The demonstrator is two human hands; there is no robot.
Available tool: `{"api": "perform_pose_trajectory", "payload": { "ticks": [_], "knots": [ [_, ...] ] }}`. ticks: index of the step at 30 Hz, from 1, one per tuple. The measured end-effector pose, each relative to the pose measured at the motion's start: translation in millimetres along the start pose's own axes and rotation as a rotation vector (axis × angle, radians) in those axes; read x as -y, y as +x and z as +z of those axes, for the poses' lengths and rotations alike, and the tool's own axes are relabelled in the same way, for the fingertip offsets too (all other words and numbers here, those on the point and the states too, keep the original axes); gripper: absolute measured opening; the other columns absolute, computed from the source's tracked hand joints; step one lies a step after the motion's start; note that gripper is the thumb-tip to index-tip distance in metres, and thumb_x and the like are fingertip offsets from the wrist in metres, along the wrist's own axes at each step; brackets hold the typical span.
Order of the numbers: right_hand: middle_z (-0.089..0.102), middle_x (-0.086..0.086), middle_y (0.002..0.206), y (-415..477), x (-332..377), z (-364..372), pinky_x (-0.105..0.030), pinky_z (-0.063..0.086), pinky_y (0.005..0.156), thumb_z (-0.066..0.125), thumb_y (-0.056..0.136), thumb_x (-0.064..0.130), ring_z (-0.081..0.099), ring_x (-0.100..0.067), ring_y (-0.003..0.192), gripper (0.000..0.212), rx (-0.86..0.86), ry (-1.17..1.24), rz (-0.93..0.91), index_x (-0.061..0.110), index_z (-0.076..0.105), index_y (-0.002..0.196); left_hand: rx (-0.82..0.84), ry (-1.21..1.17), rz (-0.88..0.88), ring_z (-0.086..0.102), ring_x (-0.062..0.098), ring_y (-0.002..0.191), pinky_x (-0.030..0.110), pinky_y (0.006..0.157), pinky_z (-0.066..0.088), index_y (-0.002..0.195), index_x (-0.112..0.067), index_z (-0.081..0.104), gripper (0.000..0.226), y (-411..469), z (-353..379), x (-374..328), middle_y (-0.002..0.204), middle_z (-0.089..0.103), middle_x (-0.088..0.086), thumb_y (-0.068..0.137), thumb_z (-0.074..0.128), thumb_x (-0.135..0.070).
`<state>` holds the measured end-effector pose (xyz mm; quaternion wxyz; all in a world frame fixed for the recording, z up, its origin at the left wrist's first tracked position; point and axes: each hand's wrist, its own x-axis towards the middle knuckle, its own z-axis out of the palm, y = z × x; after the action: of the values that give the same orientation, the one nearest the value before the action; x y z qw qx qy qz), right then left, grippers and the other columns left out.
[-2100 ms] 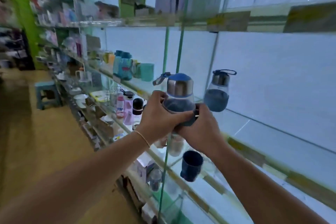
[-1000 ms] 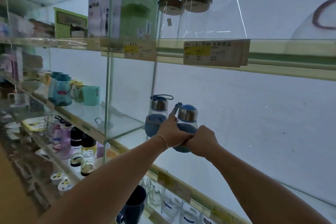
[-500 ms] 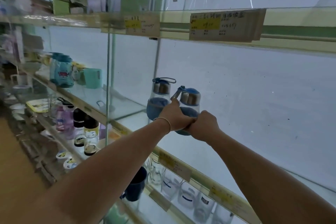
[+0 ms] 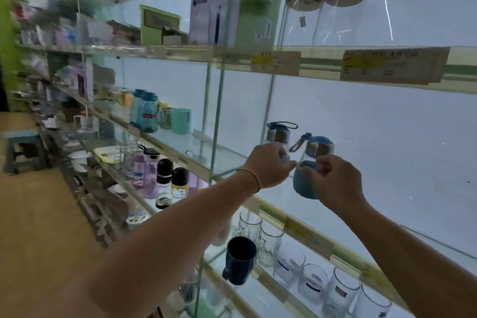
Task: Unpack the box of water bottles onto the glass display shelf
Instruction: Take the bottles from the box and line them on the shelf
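A water bottle [image 4: 315, 155] with a blue lid, steel collar and blue sleeve stands upright on the glass display shelf [image 4: 273, 212]. My left hand [image 4: 268, 166] has curled fingertips on its clear upper left side. My right hand [image 4: 333, 183] curls its fingers on the front of the bottle and covers part of the sleeve. A second, similar bottle [image 4: 280, 135] with a looped strap stands just behind and to the left, half hidden by my left hand. No box is in view.
A vertical glass partition [image 4: 215, 121] bounds the bay on the left. The shelf runs bare to the right of the bottles. Below stand drinking glasses [image 4: 289, 263] and a dark blue mug [image 4: 241, 258]. Above are a cooker box [image 4: 232, 5] and lidded jars [image 4: 335, 8].
The bottle went from in front of the shelf onto it, right of the first bottle. My hands have drawn apart from a tight two-handed grip on its sleeve, fingers now higher up.
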<state>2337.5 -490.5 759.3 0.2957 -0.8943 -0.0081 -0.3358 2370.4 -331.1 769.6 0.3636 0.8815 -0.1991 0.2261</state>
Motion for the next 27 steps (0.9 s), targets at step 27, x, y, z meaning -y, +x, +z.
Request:
{"api": "perform_pose_trajectory", "payload": {
  "ticks": [27],
  "knots": [
    [0.060, 0.015, 0.071, -178, 226, 296, -0.027, 0.038, 0.064, 0.073, 0.089, 0.028, 0.055, -0.007, 0.068, 0.012, 0.599, 0.354, -0.049, 0.016, 0.073, 0.091, 0.091, 0.252, -0.608, 0.062, 0.031, 0.092, 0.039, 0.078, 0.052, 0.112, -0.006, 0.059, 0.036, -220, -230, 274, 0.100, 0.066, 0.014, 0.093, 0.056, -0.037]
  ]
}}
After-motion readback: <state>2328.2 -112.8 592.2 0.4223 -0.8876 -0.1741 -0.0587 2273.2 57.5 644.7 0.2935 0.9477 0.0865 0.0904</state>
